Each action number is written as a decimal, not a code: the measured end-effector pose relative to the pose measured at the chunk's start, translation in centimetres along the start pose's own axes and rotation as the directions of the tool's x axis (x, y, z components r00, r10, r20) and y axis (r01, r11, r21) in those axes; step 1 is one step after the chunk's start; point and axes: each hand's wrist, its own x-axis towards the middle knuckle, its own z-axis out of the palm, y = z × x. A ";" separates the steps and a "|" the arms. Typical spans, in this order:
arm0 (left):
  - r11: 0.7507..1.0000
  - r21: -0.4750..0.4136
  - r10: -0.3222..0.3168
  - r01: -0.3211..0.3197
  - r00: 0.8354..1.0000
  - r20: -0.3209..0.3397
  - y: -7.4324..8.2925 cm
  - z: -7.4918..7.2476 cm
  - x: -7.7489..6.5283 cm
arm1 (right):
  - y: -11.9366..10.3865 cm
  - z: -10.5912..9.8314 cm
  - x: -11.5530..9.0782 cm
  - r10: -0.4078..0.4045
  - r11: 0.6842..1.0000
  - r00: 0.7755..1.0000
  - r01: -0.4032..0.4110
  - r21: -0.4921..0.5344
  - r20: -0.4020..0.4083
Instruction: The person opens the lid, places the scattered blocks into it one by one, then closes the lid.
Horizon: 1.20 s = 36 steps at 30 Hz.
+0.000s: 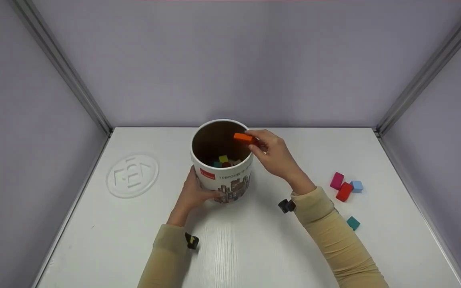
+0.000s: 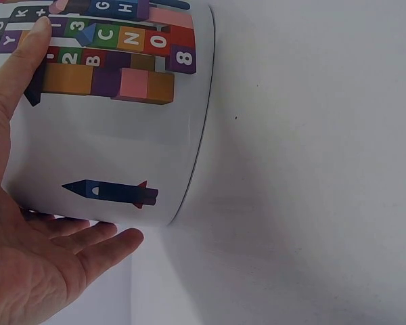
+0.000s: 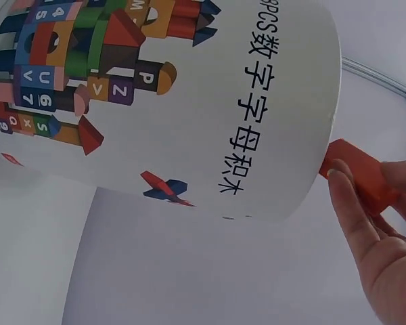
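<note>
A tall white bucket point(image 1: 233, 185) printed with colourful blocks stands upright on the table, its top uncovered. Low on its left side, my left hand point(image 1: 193, 191) holds it, the thumb point(image 2: 28, 61) lying across the printed front and the other fingers around the far side. An orange block point(image 1: 244, 138) is pinched between the thumb and fingers of my right hand point(image 1: 273, 154), just over the bucket's right rim. In the right wrist view the same block shows beside the rim, partly covered by the fingers. Inside the bucket lie several coloured blocks point(image 1: 223, 159).
On the right of the white table point(image 1: 230, 256) lie a magenta block point(image 1: 337, 181), a red block point(image 1: 344, 192), a light blue block point(image 1: 356, 186) and a teal block point(image 1: 353, 223). A clear round plate with raised letters point(image 1: 132, 175) lies at left. Grey walls point(image 1: 230, 64) enclose the table.
</note>
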 end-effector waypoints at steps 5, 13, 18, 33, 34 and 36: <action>1.000 -0.006 0.000 0.000 1.000 0.003 -0.2 0.0 0.0 | 0.3 0.0 -0.4 -0.018 0.998 0.995 0.013 0.053 0.093; 1.000 -0.005 -0.011 0.011 1.000 0.001 -0.3 0.1 0.1 | 0.6 -1.2 -1.9 -0.043 0.999 0.997 0.041 0.028 0.067; 1.000 -0.016 0.003 -0.003 1.000 0.003 -0.5 0.1 0.2 | 1.3 -2.4 -3.7 -0.008 0.999 0.998 0.011 -0.042 0.060; 0.999 -0.030 0.029 -0.028 1.000 0.004 -0.9 -0.1 0.1 | 5.8 -5.1 -11.6 0.307 0.929 0.948 -0.279 -0.242 0.086; 0.999 -0.028 0.029 -0.029 1.000 0.004 -0.9 -0.1 0.1 | 6.1 -5.2 -12.2 0.335 0.918 0.939 -0.306 -0.254 0.081; 0.999 -0.030 0.034 -0.034 0.999 0.004 -0.8 -0.1 0.1 | 6.9 -5.5 -13.3 0.384 0.892 0.920 -0.349 -0.289 0.074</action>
